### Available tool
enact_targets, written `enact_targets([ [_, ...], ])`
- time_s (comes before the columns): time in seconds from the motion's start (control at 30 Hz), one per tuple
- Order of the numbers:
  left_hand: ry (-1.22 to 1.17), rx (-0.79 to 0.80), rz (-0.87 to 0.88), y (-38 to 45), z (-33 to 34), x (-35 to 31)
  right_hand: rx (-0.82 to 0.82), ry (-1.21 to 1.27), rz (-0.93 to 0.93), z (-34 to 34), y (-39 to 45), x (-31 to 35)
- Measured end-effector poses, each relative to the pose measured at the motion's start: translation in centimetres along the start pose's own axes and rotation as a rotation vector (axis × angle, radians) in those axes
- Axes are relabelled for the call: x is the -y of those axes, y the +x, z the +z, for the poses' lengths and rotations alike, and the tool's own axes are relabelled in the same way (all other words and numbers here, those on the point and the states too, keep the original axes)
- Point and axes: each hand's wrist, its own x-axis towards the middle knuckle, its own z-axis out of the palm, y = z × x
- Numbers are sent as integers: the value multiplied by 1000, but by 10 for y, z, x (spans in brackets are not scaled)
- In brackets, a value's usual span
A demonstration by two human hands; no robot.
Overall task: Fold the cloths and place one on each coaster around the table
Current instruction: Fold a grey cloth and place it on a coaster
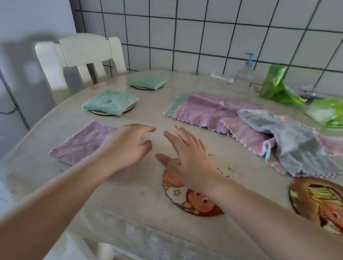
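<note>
Two folded mint cloths lie on round coasters at the far side, one [110, 102] nearer and one [148, 81] farther. A folded purple cloth [82, 144] lies at the left, hiding whatever is under it. My left hand [129, 145] hovers beside its right edge, fingers loose, holding nothing. My right hand [188, 157] is spread above a bare picture coaster [196, 204]. A second bare picture coaster [335, 207] sits at the near right. Unfolded purple, pink and grey cloths [251, 129] are heaped at the right.
A white chair [81, 56] stands at the table's far left end. A clear pump bottle [247, 72] and green plastic bags [278, 85] sit by the tiled wall at the back right. The table edge [134, 224] runs close in front of me.
</note>
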Motion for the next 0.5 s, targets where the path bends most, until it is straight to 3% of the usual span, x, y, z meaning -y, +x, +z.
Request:
enact_targets([
  [0.2, -63, 50, 148, 37, 31, -71, -187, -30, 162, -54, -36, -79],
  [0.5, -89, 99, 412, 88, 81, -184, -244, -99, 479, -107, -95, -176],
])
